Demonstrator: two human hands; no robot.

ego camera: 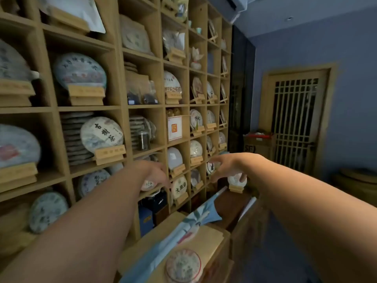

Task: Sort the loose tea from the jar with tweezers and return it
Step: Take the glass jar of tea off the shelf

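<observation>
Both hands, left (155, 172) & right (226, 168), spread, empty. Jar (144, 140), shelf-cell front edge: prob. glass, slippery, fragile; grip mid-body.

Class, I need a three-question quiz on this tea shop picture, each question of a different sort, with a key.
1. True or false: the glass jar stands in a shelf compartment, held by neither hand.
2. Multiple choice: the left hand and right hand are A) gripping tweezers, B) empty, reaching towards the shelves, C) resting on the counter.
3. Fill in: the lattice door stands on the ___ of the picture.

Key: 1 true; 2 B; 3 right.
</observation>
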